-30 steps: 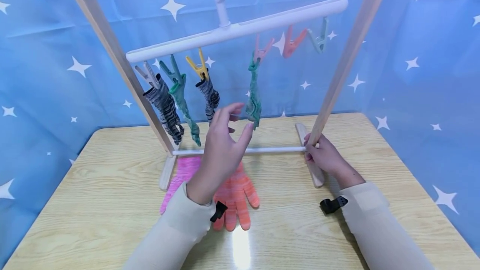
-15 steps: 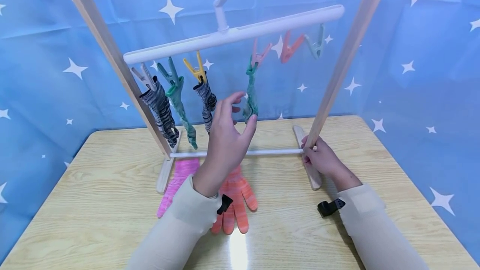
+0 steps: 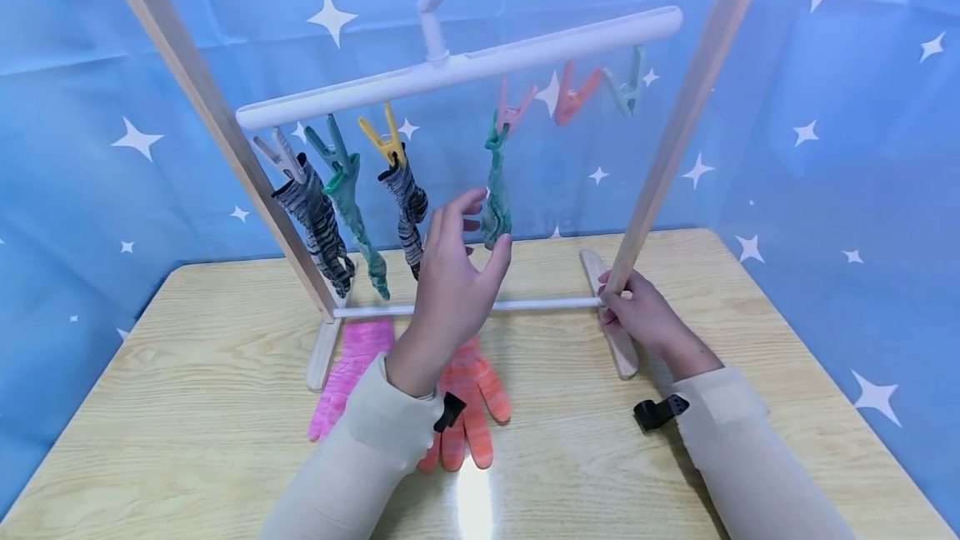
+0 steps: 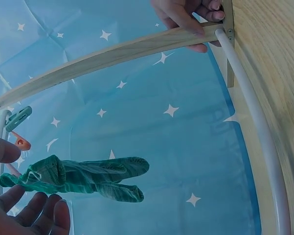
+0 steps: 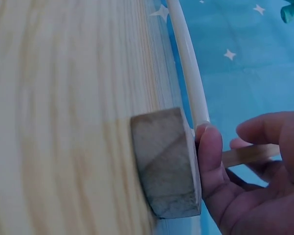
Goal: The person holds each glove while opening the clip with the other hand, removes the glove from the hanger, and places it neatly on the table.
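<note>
1 green glove (image 3: 497, 202) hangs between wide-parted thumb and fingers of left hand (image 3: 455, 273); right hand (image 3: 647, 315) grips post (image 3: 661, 182).

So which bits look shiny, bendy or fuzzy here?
Head: white glare on the pale wood-grain table; left wrist: the slim white crossbar bows, probably lens distortion, since the head view shows it straight; right wrist: the table's grain looks soft.
</note>
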Tool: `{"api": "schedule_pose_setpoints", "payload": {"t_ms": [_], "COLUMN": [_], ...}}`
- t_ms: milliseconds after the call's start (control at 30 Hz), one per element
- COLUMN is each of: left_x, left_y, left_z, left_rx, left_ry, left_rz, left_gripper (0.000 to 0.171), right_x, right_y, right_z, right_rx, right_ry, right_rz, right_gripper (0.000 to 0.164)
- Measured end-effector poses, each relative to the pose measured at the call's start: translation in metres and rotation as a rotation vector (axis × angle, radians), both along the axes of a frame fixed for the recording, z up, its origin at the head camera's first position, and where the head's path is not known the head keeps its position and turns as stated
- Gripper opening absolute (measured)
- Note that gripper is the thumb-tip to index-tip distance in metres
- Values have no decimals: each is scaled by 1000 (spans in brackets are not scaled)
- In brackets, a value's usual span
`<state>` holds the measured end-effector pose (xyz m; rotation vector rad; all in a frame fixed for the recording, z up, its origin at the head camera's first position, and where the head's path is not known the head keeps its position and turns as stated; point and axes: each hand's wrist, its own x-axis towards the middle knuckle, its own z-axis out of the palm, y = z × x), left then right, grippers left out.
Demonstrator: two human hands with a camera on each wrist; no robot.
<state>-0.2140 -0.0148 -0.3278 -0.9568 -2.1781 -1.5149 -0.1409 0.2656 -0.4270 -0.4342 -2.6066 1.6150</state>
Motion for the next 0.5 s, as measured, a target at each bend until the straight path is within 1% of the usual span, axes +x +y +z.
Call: {"api": "schedule_pose_setpoints", "payload": {"t_ms": [133,267,400,500], "left_x": [0,-2,-3,-3], "left_y": [-2,-4,-4,-4], "left_z": [0,0,1,2], "left_rx": [17,36,38,34], "left_ry": [-5,-20,-33,-38], "left_rz": [-7,-14,-22,-32], "left_gripper": [54,54,55,58], "right_x": [2,3,8,17], "right_y": [-1,-3,-5,-8], "right_z": [2,6,21,39], "right_rx": [-10,0,2,-2], "right_ry": [13,37,85,161], "right_rz": [-9,-43,-94,-153], "right_gripper": [43,55,67,68]}}
